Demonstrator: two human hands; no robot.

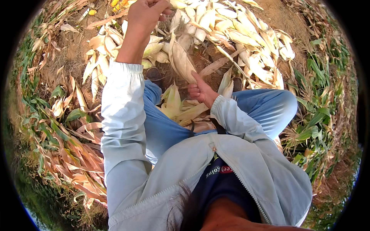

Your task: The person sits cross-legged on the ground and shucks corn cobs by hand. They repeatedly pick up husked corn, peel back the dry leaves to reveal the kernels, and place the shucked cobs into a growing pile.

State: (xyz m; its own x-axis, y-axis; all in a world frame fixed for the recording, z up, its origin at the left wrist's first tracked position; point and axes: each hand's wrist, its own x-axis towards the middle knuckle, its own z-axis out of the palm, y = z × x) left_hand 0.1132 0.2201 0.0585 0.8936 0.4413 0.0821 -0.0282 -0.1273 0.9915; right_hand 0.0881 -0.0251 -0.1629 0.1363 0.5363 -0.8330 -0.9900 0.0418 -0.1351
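Observation:
My right hand (pixel 201 90) is closed around the lower end of a corn ear in dry husk (pixel 180 59), which slants up and left from my fist. My left hand (pixel 146 14) is stretched forward at the top edge, its fingers bent and partly cut off; whether it holds anything cannot be told. Beyond my hands lies a heap of corn ears in pale husks (pixel 245 31), with more husked ears (pixel 156 52) by my left wrist. Loose husks (pixel 173 104) lie between my legs. Bare yellow corn ears (pixel 118 4) show at the upper left.
My bent legs in blue trousers (pixel 263 106) flank the loose husks. A long dry stalk (pixel 231 57) crosses the heap's near side. Brown soil (pixel 72 47) shows at the left. Dry corn leaves (pixel 75 156) lie at the lower left, and green leaves (pixel 315 121) at the right.

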